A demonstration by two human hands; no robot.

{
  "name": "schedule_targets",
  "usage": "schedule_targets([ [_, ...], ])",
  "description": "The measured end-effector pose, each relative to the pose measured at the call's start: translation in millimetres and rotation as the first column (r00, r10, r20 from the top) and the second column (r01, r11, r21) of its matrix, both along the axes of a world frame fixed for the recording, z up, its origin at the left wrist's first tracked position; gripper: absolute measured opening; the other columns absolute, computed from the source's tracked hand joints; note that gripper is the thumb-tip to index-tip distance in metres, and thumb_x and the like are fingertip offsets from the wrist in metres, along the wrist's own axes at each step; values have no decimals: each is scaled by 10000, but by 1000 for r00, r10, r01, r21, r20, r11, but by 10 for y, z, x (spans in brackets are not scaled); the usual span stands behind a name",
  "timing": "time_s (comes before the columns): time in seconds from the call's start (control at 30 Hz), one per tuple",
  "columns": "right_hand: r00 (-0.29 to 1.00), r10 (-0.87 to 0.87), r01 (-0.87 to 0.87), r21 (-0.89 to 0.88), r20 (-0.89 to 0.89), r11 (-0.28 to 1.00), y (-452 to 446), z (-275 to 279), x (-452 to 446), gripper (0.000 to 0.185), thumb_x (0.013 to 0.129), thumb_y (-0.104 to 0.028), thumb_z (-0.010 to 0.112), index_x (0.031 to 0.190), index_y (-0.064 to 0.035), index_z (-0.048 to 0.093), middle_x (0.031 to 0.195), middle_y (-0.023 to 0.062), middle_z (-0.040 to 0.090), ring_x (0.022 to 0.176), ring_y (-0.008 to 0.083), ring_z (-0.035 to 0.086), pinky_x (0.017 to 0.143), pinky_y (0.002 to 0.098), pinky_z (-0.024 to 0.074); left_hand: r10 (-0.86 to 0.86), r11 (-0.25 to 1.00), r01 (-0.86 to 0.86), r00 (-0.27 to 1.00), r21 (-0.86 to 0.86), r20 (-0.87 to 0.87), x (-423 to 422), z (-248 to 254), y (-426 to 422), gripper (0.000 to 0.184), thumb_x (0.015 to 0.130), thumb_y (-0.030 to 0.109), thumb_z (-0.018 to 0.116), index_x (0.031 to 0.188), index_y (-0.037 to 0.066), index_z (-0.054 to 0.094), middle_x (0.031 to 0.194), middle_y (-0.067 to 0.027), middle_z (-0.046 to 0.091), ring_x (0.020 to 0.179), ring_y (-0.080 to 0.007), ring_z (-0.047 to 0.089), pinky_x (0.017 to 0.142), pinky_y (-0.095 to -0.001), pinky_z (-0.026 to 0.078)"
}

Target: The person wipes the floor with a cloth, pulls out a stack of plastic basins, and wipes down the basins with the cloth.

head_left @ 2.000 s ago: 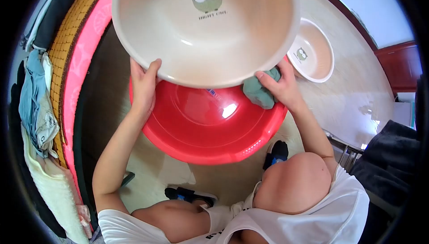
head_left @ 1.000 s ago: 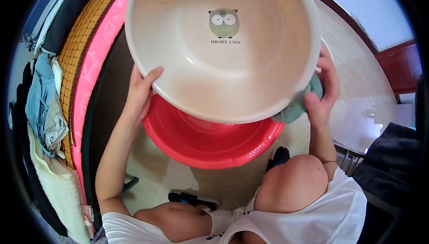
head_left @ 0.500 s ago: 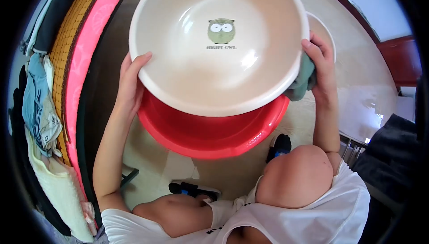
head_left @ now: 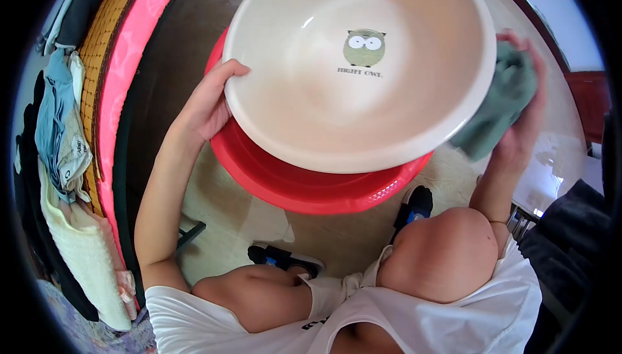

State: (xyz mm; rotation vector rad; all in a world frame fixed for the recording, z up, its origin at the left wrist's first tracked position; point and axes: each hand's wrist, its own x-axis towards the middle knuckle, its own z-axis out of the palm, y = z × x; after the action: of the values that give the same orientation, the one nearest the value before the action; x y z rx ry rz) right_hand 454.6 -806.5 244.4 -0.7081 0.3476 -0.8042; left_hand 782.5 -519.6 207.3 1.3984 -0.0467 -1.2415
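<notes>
A cream basin with a green owl print is held up in front of me, tilted so its inside faces me. My left hand grips its left rim, thumb over the edge and fingers behind. On the right, my right hand holds a green cloth, bunched against the palm and slightly blurred. The cloth hangs beside the basin's right rim; whether it touches the rim I cannot tell. Below and behind the cream basin is a red basin, partly hidden by it.
On the left, folded clothes and a cream towel lie along a bed edge with a pink border. Dark fabric lies at the right. My slippered feet stand on the tiled floor.
The cream basin has shifted right with my left hand on it. My right hand has come away from its rim, moving right with the green cloth, which now shows more fully.
</notes>
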Motion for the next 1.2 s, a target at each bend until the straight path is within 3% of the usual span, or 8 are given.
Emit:
schedule_targets([
  [0.1,720,-687,630,-323,-96,706,-100,511,130,414,1074,-304,611,1365,-9,601,1377,171,663,1264,327,657,1142,485,520,-32,999,32,999,-4,-11,-38,5,-14,553,972,118,575,1489,-39,454,1332,-208,652,1140,-259,727,984,-385,631],
  [0.13,702,-709,636,-395,-60,663,-114,674,189,460,1111,-327,540,1414,16,576,1392,209,651,1302,358,635,1173,516,492,-30,1000,30,999,-3,-12,-56,9,-20,553,972,118,575,1489,-39,454,1332,-208,652,1140,-259,727,984,-385,631],
  [0.2,727,-686,566,-541,-27,622,-248,828,262,498,1136,-342,477,1456,33,553,1430,246,623,1311,382,626,1176,531,486,-54,999,54,997,2,61,-113,21,-33,553,998,129,573,1510,-26,431,1358,-208,638,1154,-257,725,971,-378,645],
  [0.33,949,196,-295,-478,-246,827,-261,1182,1124,366,998,-348,642,1168,-27,685,1036,220,719,955,342,728,892,475,586,-82,997,81,993,10,82,-276,42,-45,573,1044,180,582,1551,-1,385,1396,-202,621,1184,-261,716,978,-382,648],
  [0.5,535,513,-845,-436,-672,310,308,857,1803,364,999,-360,642,1155,-33,674,1028,207,706,924,326,706,862,457,569,-18,1000,17,998,-18,-62,-462,-69,-53,586,1073,246,614,1562,6,397,1410,-204,629,1268,-282,673,1042,-415,614],
  [0.77,237,358,-947,-297,-903,-125,731,194,1851,363,1001,-379,642,1135,-42,656,1015,188,685,874,301,672,813,430,543,-79,995,83,994,61,-71,-805,-110,39,668,1026,118,544,1629,49,263,1567,-206,465,1345,-317,607,1083,-431,587],
  [0.93,210,276,-934,-276,-938,-228,909,14,1807,363,1002,-391,642,1122,-49,645,1007,176,673,843,286,650,783,412,527,-44,994,33,994,102,103,-915,-352,75,625,1132,351,502,1643,154,202,1536,-137,488,1332,-262,607,1007,-433,625],
  [1.2,243,183,-889,-294,-952,-350,1276,-297,1969,366,1005,-411,642,1101,-58,627,995,156,652,793,261,616,735,385,501,-45,994,53,996,96,-80,-816,-535,105,646,1150,560,278,1656,163,207,1560,-123,492,1414,-261,552,1081,-467,570],
])
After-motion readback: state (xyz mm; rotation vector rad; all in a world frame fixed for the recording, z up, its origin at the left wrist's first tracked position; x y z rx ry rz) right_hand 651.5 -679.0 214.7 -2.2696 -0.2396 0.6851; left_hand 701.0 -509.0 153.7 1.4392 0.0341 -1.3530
